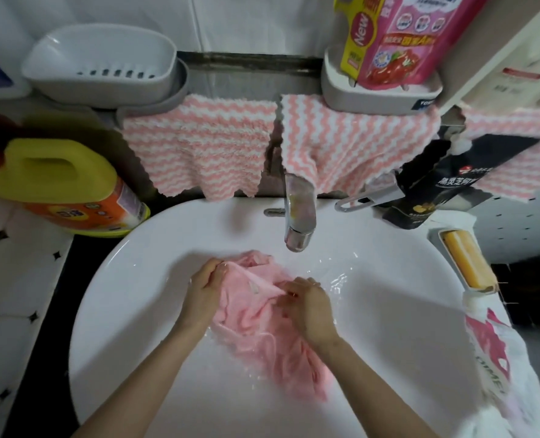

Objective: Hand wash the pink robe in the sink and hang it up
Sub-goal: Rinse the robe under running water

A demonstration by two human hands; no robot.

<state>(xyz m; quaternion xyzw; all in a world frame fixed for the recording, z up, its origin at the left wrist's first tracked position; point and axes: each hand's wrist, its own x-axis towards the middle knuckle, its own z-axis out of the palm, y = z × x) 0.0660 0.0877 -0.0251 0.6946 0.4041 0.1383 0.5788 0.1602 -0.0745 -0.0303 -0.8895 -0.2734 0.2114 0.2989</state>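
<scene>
Two bare forearms reach into a smooth white oval sink [142,279], where left hand [203,290] and right hand [309,306] grip a soft, wet, crumpled pink robe [262,330] beneath a chrome tap [298,213]

Wall [246,23]: was white and glossy.
Side tiles [12,279]: were white with small black diamonds.
Cloths [199,147]: were pink-and-white striped and hung below the wall.
Basket [104,64]: was grey and sat upper left.

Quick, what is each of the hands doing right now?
Left hand: gripping the wet pink fleece robe.
Right hand: pinching a fold of the same robe.
</scene>
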